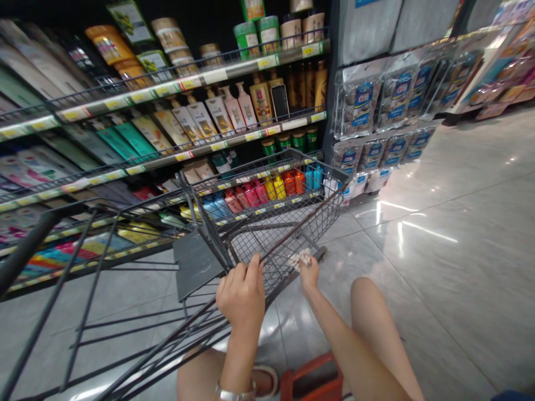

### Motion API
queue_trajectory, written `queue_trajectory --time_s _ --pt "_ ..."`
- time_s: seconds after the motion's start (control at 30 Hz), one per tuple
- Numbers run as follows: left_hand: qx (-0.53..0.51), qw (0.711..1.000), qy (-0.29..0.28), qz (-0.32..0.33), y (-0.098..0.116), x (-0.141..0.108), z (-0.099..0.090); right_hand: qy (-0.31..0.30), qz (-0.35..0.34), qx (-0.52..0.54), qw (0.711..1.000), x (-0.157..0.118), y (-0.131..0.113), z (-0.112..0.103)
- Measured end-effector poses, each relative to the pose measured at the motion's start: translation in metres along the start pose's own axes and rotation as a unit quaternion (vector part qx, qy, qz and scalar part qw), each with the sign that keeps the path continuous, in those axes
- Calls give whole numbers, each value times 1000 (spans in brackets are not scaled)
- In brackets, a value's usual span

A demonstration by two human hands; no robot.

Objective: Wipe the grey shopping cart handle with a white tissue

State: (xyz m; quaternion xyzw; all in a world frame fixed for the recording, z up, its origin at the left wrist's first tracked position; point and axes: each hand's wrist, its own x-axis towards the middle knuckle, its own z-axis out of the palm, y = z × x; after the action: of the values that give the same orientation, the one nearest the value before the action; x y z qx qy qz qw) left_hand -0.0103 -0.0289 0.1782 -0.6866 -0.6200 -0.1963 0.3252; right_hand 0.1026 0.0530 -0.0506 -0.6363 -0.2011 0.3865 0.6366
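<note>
A dark wire shopping cart [267, 245] stands before me, its handle at the far left and its basket toward the shelves. My left hand [241, 295] is closed over the cart's near top rail. In my right hand [309, 273] is a crumpled whitish cloth [300, 258], held against or close to the outer wire side of the basket; exact contact cannot be made out. A grey plastic flap [196, 267] belongs to the cart's child seat. Only wire mesh shows in the basket.
Store shelves [209, 145] with bottles and jars run along the left and back. Packaged scouring pads [361, 106] hang at the shelf end. A red plastic stool or basket [311, 379] is between my legs. Shiny tiled floor [451, 239] stretches to the right.
</note>
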Motion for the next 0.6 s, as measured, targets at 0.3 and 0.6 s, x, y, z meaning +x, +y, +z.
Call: queue_trajectory --time_s 0.3,0.6 --pt "3 1000 -15 -1 1 -2 1 29 -61 -40 997 12 -2 -6" --pt "9 1000 -2 -1 3 0 -1 -30 -142 -112 983 -27 -17 -5"
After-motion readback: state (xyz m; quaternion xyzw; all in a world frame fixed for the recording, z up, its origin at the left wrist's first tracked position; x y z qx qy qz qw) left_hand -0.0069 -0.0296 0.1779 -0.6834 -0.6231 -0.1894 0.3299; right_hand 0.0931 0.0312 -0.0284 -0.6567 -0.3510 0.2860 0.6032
